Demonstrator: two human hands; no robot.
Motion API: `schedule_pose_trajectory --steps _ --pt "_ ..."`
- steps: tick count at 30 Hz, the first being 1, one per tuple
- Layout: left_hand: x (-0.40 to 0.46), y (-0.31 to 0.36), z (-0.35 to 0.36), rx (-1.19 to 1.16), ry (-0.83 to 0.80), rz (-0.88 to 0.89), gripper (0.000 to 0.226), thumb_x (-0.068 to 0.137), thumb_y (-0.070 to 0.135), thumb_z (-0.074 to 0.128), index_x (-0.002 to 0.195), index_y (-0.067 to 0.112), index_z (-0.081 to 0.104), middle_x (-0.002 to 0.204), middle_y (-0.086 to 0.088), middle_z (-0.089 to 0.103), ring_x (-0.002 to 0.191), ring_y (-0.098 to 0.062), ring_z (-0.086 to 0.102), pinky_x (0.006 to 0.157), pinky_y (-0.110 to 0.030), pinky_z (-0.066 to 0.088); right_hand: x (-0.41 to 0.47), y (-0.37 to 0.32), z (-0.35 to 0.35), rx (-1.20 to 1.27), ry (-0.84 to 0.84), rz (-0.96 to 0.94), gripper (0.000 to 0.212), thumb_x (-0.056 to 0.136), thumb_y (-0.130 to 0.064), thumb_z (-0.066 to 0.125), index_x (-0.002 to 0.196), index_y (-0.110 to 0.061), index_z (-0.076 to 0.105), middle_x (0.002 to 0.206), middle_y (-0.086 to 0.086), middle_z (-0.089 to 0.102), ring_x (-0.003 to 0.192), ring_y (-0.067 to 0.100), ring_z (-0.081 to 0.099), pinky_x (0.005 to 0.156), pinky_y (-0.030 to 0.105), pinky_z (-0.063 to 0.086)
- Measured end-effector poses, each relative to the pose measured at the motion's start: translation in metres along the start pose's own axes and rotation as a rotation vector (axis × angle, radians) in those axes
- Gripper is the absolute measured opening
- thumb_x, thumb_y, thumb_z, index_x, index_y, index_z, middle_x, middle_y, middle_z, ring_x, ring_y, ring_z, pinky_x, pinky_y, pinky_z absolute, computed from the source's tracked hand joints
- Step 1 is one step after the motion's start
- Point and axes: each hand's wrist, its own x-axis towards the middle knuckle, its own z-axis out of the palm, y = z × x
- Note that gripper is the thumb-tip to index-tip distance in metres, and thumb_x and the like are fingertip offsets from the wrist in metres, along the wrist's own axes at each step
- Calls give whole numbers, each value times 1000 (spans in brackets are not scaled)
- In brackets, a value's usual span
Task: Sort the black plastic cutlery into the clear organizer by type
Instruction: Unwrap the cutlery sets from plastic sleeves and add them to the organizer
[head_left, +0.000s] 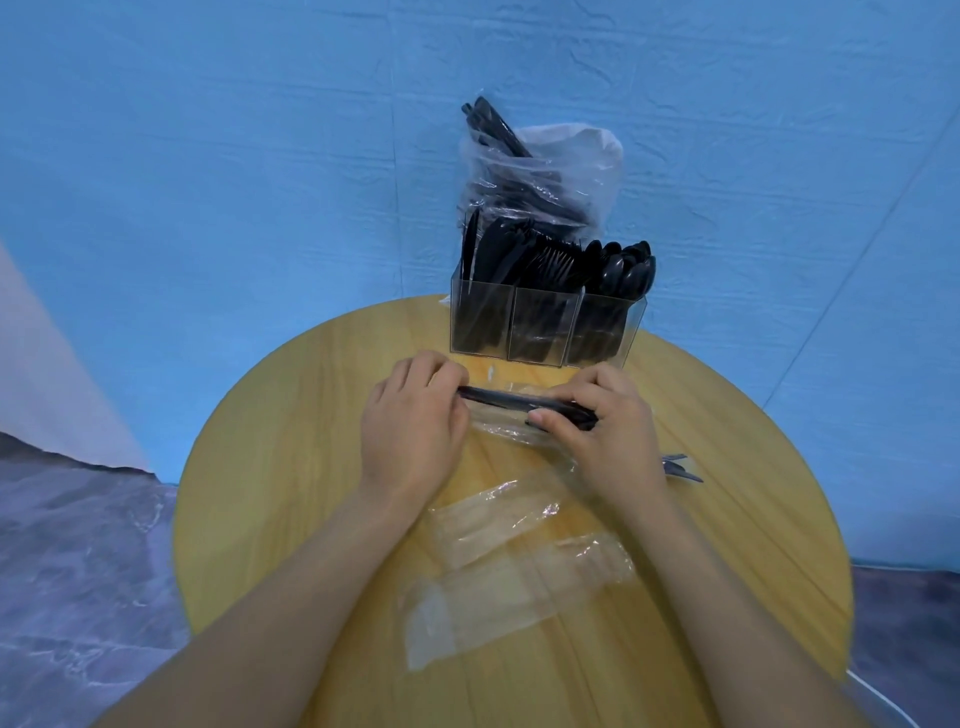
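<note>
Centrally, over round wooden table (291, 467): one black cutlery bundle (519, 401), half out of its clear sleeve (506, 428). Left hand (415, 415) curled round bundle's left end; right hand (602, 421) pinching right end, thumb on top. Far side: one clear organizer (545, 332), three compartments — knives (491, 254) left, forks (553, 262) middle, spoons (626, 267) right. Behind it, one plastic bag (540, 176) holding more black cutlery. Near side: two flat clear wrappers (498, 519). One more wrapped piece (683, 467) just right of right wrist.
</note>
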Motion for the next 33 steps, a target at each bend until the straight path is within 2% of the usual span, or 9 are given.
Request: schedule_pose_trajectory --steps 3,5,10,15,18,21,25,29,33 --pt "-1 0 6 -44 22 -32 13 77 8 62 85 18 62 91 5 60 84 -17 54 52 -24 34 0 4 3 30 23 2 19 72 -23 80 89 -17 75 87 -4 52 86 11 50 74 16 42" --pt "1 0 9 -99 29 -60 10 80 10 57 85 17 61 91 5 58 85 -16 52 51 -25 36 -1 5 3 94 34 29 18 71 -21 81 88 -18 75 89 -5 52 86 6 51 72 10 42" --pt "1 -3 12 -338 28 -107 18 86 20 46 92 15 63 96 11 51 90 -10 50 68 -29 46 -1 5 3 172 47 88 14 72 -20 80 84 -20 74 86 -5 58 83 2 55 71 5 40" --pt "1 -3 11 -293 -21 -121 37 81 37 68 113 21 57 114 7 45 105 -7 45 74 -23 39 -2 9 -5 246 77 185 5 77 -26 76 80 -24 73 86 -5 63 83 3 57 72 12 42" --pt "1 -6 10 -361 -6 -130 28 83 31 69 108 21 61 108 12 43 97 -9 52 71 -28 47 -5 7 -3 260 54 167 10 84 -33 66 74 -34 68 81 -5 61 79 3 55 69 12 40" --pt "0 -9 11 -481 5 -112 17 86 23 67 102 18 65 102 10 48 88 -7 54 76 -35 53 -5 7 -1 277 93 168 19 85 -36 61 66 -34 65 79 0 60 76 3 54 68 12 40" --pt "0 -10 12 -517 45 -102 9 90 14 61 95 16 68 96 10 55 84 -5 56 76 -31 53 -4 10 -2 317 119 216 6 81 -28 70 77 -33 72 88 0 62 84 4 56 72 17 44" --pt "1 -10 11 -514 97 -129 11 91 10 58 95 15 68 94 6 61 83 -3 55 74 -19 49 -6 11 -2 334 31 228 10 81 -27 71 91 -30 72 97 -5 66 89 0 59 76 12 47" --pt "0 -8 9 -486 98 -183 7 89 15 62 93 17 66 93 9 59 82 -3 55 72 -29 52 -7 9 -2 360 -8 171 15 76 -28 74 91 -27 74 94 -9 69 90 2 62 78 14 48"
